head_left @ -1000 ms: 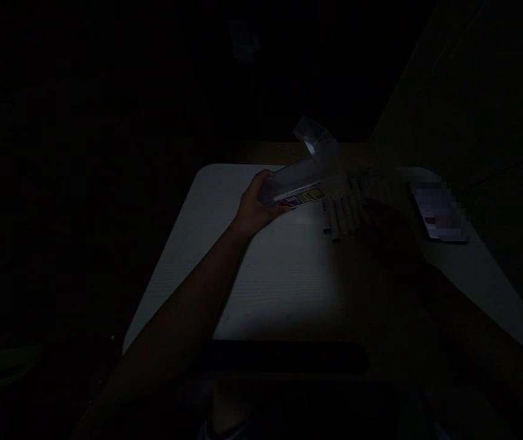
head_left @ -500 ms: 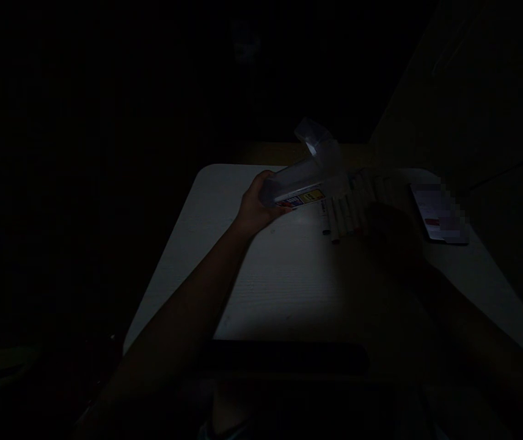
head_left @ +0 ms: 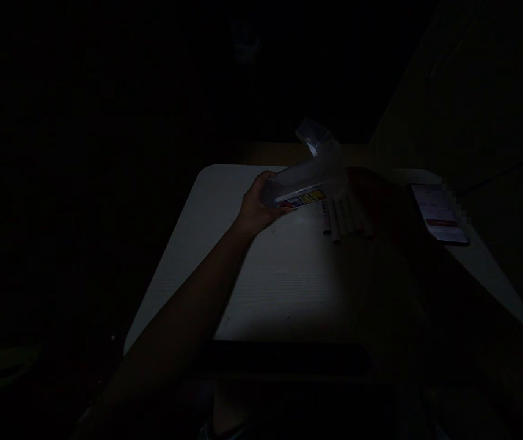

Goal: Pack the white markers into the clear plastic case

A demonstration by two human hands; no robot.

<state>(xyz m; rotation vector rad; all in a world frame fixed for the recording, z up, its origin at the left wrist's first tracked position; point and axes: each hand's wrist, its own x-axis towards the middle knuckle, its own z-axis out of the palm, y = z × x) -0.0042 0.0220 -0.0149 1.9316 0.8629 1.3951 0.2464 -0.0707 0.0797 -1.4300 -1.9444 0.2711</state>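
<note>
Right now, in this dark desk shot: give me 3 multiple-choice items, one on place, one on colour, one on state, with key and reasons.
1. Where do the pens lie?
A. on the table, right of the clear box
B. inside the phone
C. on the floor

2. What colour is the table top?
A. red
B. white
C. green

3. How is the clear box held?
A. flat on the table, untouched
B. tilted, gripped at one end by the left hand
C. closed in the right hand

Key: 1 A, the pens rest side by side just right of the box. 2 B, the lit surface reads white. 3 B, the left hand's fingers wrap its lower end and its lid end points up.
</note>
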